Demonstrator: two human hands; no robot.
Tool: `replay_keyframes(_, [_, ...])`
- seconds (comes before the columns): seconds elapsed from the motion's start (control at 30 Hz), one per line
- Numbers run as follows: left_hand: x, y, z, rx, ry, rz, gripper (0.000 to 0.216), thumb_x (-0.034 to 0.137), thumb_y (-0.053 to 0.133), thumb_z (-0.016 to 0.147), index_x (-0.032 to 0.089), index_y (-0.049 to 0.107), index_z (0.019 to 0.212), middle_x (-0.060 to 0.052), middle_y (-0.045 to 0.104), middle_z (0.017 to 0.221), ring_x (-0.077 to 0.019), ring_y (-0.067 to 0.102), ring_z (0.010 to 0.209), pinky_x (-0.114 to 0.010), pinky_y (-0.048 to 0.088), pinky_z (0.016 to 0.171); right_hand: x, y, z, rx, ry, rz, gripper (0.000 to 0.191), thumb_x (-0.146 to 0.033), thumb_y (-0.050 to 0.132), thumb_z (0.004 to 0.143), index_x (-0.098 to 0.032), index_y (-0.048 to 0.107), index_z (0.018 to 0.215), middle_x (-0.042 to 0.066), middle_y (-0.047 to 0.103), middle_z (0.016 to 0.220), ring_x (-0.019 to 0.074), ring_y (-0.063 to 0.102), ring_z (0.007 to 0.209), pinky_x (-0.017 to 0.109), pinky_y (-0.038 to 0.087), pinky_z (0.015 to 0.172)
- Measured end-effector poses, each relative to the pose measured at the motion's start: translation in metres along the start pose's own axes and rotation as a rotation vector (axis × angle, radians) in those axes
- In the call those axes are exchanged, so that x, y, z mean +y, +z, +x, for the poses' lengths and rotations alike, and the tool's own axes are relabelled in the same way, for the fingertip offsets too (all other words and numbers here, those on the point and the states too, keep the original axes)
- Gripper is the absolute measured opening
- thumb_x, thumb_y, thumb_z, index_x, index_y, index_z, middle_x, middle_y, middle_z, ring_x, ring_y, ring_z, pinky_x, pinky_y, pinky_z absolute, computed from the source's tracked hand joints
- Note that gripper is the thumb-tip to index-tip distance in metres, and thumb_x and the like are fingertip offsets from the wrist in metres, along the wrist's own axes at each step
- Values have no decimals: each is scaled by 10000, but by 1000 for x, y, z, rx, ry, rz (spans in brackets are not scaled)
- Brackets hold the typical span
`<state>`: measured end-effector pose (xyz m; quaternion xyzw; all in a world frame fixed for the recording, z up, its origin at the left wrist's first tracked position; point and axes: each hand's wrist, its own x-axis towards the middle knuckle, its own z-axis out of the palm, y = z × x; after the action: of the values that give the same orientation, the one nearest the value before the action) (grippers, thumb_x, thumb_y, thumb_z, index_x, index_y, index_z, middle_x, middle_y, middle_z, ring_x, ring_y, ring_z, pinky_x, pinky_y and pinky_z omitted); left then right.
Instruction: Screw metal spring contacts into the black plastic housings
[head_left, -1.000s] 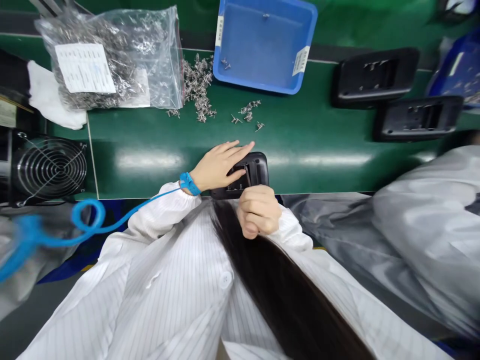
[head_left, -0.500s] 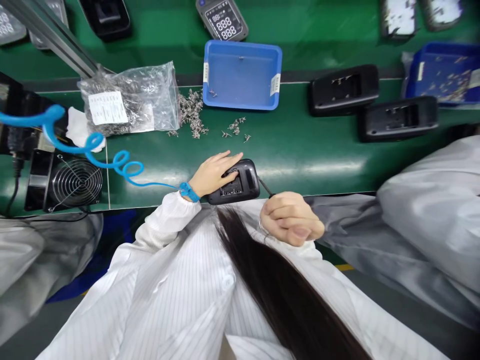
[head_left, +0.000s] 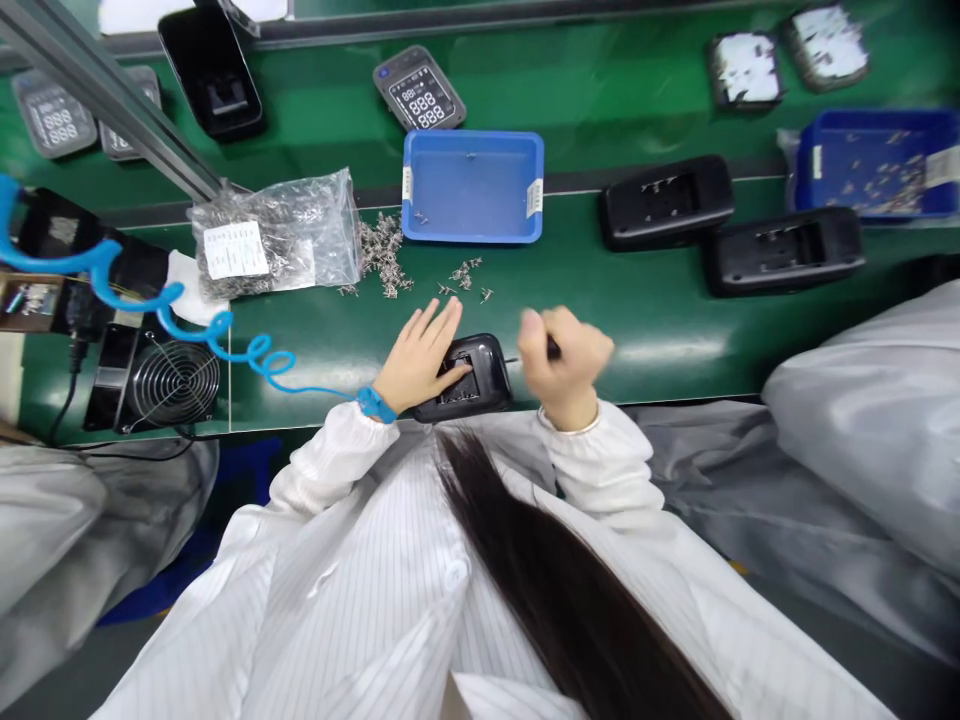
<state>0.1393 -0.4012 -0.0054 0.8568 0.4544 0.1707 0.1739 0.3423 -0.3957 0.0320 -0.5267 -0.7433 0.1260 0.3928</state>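
A black plastic housing (head_left: 491, 372) with a recessed compartment lies at the table's near edge. My left hand (head_left: 420, 357) rests on its left part, fingers stretched out toward the far side and thumb over the recess. A blue coiled wrist strap (head_left: 375, 403) circles that wrist. To the right of the housing, my right hand (head_left: 566, 360) is closed in a fist around the dark handle of a screwdriver (head_left: 553, 348), slightly blurred. Its thin shaft points left at the housing's right end; whether the tip touches cannot be made out. Small metal pieces (head_left: 465, 272) lie just beyond.
Beyond my hands stand a blue tray (head_left: 472, 236) and a plastic bag (head_left: 330, 230) of metal parts, with a loose pile (head_left: 382, 250) alongside. Two more black housings (head_left: 667, 200) lie right, near another blue tray (head_left: 806, 170). A fan (head_left: 176, 383) sits left. Grey-clothed people flank me.
My right hand has moved up and turned, its fist now over the table with the screwdriver nearly level. My left fingers have straightened and spread toward the far side. The view has shifted.
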Motion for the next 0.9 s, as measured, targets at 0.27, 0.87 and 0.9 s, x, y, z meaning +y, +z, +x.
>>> replay_keyframes(0.27, [38,17,-64,-240,87,37,426,281,493,924,126,556,1316,-169,626,1262,-289,587,1175,-480,494,1034,28,55,72,-585,-201,-395,338,-374,416,1008,-160,633,1154,70,605,1147,42,584,692,183,299,543])
replay_keyframes(0.87, [-124,-154,142,909,-621,-804,453,576,700,660,194,469,737,27,562,686,-141,588,744,-316,489,696,33,89,51,-358,-322,-403,217,-182,419,983,-211,625,1046,11,650,927,63,571,579,228,272,472])
replay_keyframes(0.9, [-141,-164,164,882,-615,-812,459,611,639,733,193,452,704,31,543,642,-137,582,750,-323,478,707,33,89,51,-346,-324,-394,206,-173,431,974,-209,626,1029,10,645,915,66,579,588,233,274,471])
